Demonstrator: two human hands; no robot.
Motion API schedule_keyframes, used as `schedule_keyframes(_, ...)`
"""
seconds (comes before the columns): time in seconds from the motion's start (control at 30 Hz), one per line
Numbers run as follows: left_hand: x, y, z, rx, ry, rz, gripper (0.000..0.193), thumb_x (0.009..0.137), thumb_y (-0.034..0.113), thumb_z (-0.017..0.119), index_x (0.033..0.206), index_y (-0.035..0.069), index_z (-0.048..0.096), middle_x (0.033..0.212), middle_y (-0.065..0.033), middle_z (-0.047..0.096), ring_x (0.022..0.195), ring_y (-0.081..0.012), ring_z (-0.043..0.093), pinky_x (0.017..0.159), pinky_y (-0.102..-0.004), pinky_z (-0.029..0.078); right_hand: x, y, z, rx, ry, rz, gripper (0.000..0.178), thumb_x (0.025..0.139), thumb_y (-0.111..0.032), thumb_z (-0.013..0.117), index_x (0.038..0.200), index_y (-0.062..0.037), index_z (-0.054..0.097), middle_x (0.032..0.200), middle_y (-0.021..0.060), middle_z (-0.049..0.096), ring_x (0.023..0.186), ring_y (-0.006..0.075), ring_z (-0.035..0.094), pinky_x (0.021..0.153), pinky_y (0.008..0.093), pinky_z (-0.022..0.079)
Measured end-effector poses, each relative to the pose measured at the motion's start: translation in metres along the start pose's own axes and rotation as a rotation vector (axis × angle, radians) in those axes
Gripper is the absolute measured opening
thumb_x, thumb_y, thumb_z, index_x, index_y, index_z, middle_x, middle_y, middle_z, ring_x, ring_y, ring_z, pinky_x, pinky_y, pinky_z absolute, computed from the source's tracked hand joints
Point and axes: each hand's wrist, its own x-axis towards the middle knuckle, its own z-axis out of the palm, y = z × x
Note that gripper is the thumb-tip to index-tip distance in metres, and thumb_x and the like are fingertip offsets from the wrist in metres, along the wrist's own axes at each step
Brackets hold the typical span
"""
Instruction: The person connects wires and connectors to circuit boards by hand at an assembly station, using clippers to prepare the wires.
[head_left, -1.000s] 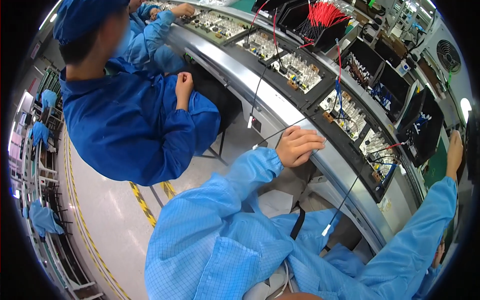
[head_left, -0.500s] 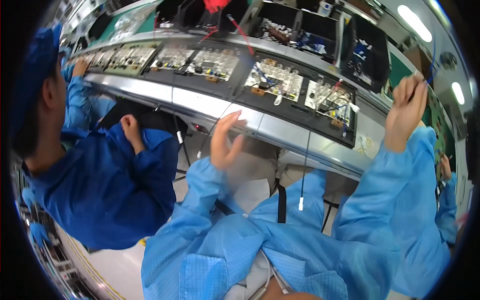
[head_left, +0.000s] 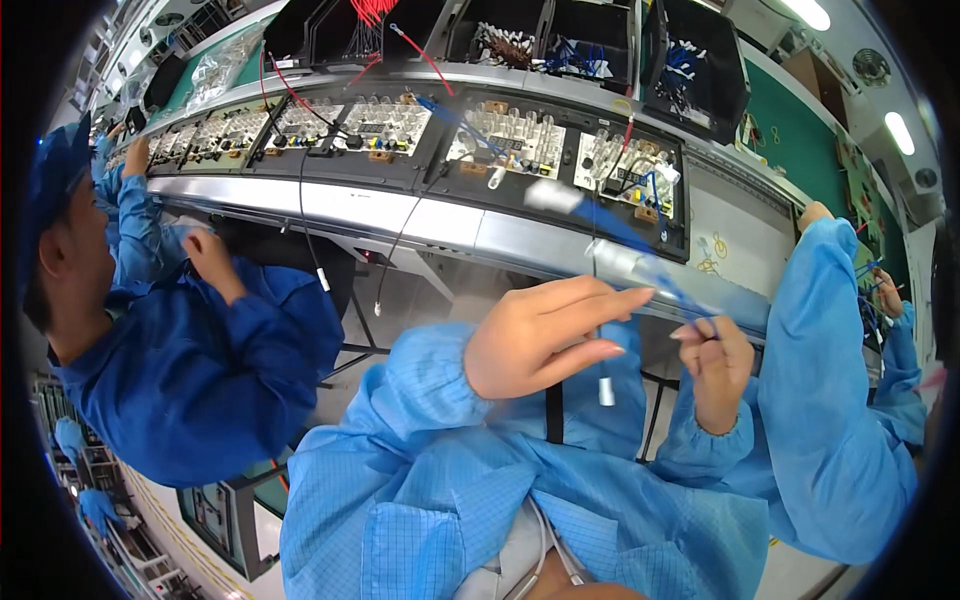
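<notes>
The long grey workbench curves across the top from about 10 o'clock over to 3 o'clock, with black fixtures full of pale connector blocks sitting on it and black bins of red and blue wires behind. At 9 o'clock there's a co-worker in a dark blue coat, arms up at their own fixture. Another person's light blue sleeve fills the 3 o'clock side. Now the actual action: the right hand, just right of centre, is pinched shut on the near end of a blue wire, thumb and fingertips closed tight on it. The wire's long axis runs from that pinch up toward 11 o'clock, heading for the fixtures, pretty blurred along the way. The left hand sits dead centre, fingers stretched flat and pointing at 3 o'clock, holding nothing, fingertips just beside the wire and close to the right hand's pinch. So the left is the free one, and the wire lies right off its fingertips.
</notes>
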Motion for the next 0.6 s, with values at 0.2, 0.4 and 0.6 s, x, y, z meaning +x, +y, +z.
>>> schedule_keyframes(0.2,0.004,0.003,-0.002,-0.021,-0.068,0.064,0.032,0.076,0.012,0.068,0.107,0.002,0.066,0.093,-0.0117,0.063,0.080,-0.0237,0.061,0.069,-0.0316,0.048,0.020,-0.007,0.028,-0.210,-0.264,-0.208,0.019,0.087,-0.015,0.054,0.096,-0.0008,0.064,0.083,0.0154,0.065,0.068,0.0285,0.063,0.060,0.0315,0.048)
schedule_keyframes(0.4,0.000,-0.004,-0.006,-0.048,-0.035,0.077,0.015,0.079,0.007,0.065,0.092,0.002,0.069,0.090,-0.0095,0.064,0.077,-0.0200,0.061,0.065,-0.0300,0.048,0.025,0.004,0.036,-0.211,-0.341,-0.258,0.019,0.082,-0.010,0.057,0.097,0.0013,0.062,0.081,0.0160,0.063,0.070,0.0319,0.061,0.061,0.0346,0.048)
schedule_keyframes(0.6,0.002,-0.010,0.010,-0.198,0.186,0.055,0.010,0.083,0.000,0.055,0.090,0.000,0.061,0.092,-0.0138,0.064,0.080,-0.0226,0.063,0.070,-0.0292,0.050,0.020,0.023,0.018,-0.036,-0.036,-0.181,0.020,0.091,-0.015,0.049,0.100,-0.0004,0.058,0.087,0.0128,0.060,0.066,0.0195,0.056,0.060,0.0287,0.044)
